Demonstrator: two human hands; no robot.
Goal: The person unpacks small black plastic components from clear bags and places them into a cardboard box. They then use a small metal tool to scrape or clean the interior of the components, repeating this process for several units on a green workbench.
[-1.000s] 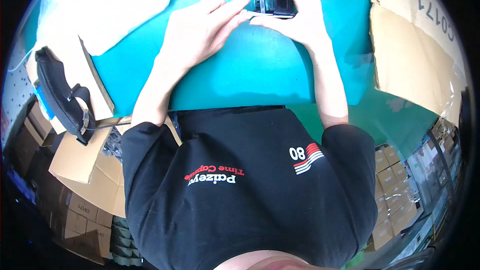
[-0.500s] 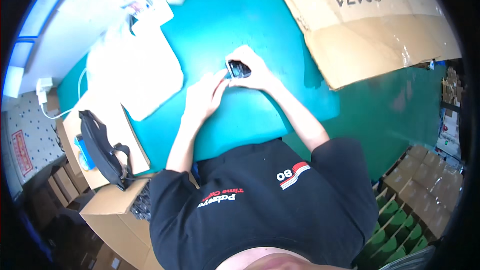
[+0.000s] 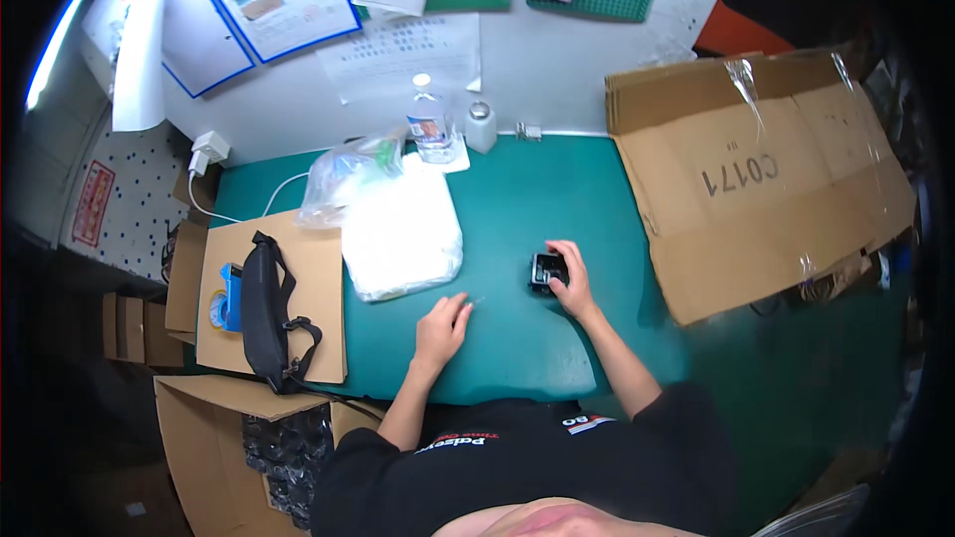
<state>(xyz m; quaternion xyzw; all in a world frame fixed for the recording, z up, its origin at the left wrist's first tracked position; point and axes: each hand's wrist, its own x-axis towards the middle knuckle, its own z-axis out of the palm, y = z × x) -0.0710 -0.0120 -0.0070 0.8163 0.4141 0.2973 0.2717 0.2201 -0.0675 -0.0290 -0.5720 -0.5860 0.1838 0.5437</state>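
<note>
Head view: black device in the right grip, green room around it

The green table lay bare between the forearms, and a wide bare stretch ran from the black device back toward the white wall. The device sat over the right-middle of the table, well apart from its back edge. The right grip was closed around the device's right side, fingers along the far side and thumb nearer the body. The left grip was pinched at the fingertips on a thin pale sliver, with open green between it and the device.

Room was tighter to the left: a white bag lay just beyond the left grip, and a cardboard sheet bearing a black pouch covered that end. On the right, a green strip separated the device from a large flattened carton.

The carton hid part of the table's right edge, and the black shirt covered part of the near one. The sliver was too small to identify. The device's interior was too dark to read; fingers masked its right side. Glare washed out the bag. An open box at lower left was cut off by the frame.
</note>
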